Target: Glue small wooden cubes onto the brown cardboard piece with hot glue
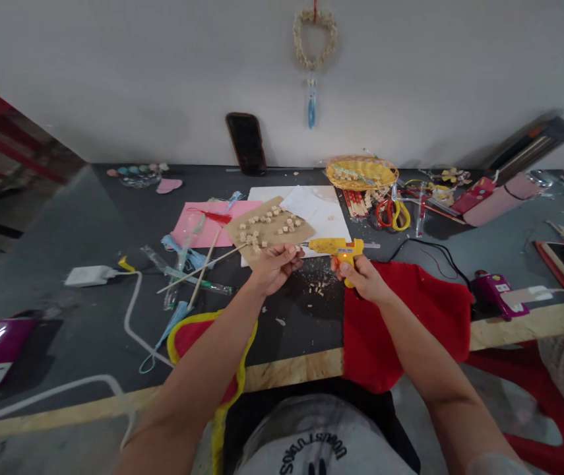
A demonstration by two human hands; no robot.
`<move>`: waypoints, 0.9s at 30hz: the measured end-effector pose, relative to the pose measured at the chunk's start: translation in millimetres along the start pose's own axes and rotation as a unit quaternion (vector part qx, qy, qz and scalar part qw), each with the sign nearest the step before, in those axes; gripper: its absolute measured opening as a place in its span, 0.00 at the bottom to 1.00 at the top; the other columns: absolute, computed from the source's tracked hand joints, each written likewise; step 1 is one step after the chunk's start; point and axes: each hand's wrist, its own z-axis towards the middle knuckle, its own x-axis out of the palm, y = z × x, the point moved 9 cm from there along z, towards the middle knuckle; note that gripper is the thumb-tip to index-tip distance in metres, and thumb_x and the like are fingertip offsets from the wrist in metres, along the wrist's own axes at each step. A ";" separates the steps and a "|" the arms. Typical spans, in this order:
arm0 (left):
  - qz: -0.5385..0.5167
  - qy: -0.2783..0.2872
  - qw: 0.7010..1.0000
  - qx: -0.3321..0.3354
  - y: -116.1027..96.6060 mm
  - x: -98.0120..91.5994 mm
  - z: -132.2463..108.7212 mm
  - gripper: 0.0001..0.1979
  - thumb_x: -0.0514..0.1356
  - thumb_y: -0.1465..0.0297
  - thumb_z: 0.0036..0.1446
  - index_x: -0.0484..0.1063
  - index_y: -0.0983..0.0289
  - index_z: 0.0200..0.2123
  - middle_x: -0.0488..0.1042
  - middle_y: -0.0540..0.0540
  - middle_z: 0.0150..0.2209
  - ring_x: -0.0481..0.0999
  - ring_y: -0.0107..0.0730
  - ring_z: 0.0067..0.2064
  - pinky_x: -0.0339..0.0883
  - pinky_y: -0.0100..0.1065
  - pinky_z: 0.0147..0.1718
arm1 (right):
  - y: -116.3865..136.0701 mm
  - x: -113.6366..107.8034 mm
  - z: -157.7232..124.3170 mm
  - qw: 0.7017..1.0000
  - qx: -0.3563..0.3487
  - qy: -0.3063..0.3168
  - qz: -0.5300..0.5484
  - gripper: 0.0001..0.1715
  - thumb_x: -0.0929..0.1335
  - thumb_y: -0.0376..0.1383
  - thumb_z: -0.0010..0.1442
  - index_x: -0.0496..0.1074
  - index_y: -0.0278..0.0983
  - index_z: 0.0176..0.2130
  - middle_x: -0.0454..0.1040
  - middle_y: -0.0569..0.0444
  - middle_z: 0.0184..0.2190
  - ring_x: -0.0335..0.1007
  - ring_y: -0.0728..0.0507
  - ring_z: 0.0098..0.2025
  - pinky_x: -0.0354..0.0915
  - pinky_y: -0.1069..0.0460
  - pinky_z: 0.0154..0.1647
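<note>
My right hand grips the handle of a yellow glue gun, its nozzle pointing left toward my left hand. My left hand is closed in a pinch on a small pale piece, too small to name, held just off the nozzle tip. Behind the hands lies a brown card strewn with several small pale wooden cubes. Crumbs of the same material lie on the dark table between my hands.
A red cloth lies under my right forearm. Wooden sticks, a pink sheet, white paper, a yellow basket, scissors, a phone against the wall, a white adapter and cables surround the work spot.
</note>
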 end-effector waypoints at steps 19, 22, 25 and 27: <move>-0.012 -0.009 1.000 -0.006 -0.6 -0.4 -1.3 0.10 0.72 0.72 0.44 0.73 0.68 0.22 0.75 0.53 0.27 0.67 0.20 0.26 0.66 0.26 0.29 | -27.1 -80.7 -0.8 0.967 0.110 -0.228 -0.036 0.28 0.69 0.53 0.53 0.71 0.37 0.47 0.77 0.50 0.38 0.74 0.45 0.37 0.71 0.51 0.38; -0.009 -0.012 1.000 -0.006 -0.6 -0.7 -1.6 0.09 0.71 0.73 0.45 0.73 0.68 0.22 0.75 0.53 0.27 0.67 0.20 0.26 0.66 0.26 0.29 | -14.6 -99.9 -6.3 0.927 0.088 -0.271 -0.245 0.25 0.66 0.51 0.58 0.73 0.34 0.44 0.77 0.46 0.37 0.74 0.42 0.36 0.70 0.48 0.38; -0.007 -0.008 1.000 -0.007 -0.1 0.4 -1.2 0.10 0.72 0.72 0.44 0.73 0.68 0.23 0.75 0.53 0.27 0.67 0.20 0.26 0.66 0.26 0.28 | 6.9 -99.9 -10.4 0.879 0.004 -0.309 -0.363 0.19 0.65 0.47 0.61 0.73 0.34 0.40 0.76 0.43 0.40 0.72 0.43 0.35 0.70 0.47 0.37; -0.006 -0.002 1.000 -0.008 0.5 1.2 -0.8 0.10 0.72 0.71 0.43 0.74 0.68 0.23 0.75 0.53 0.27 0.67 0.20 0.26 0.66 0.26 0.28 | 20.5 -80.4 -9.7 0.875 -0.077 -0.289 -0.380 0.14 0.64 0.43 0.62 0.73 0.36 0.39 0.74 0.44 0.42 0.72 0.42 0.37 0.70 0.47 0.39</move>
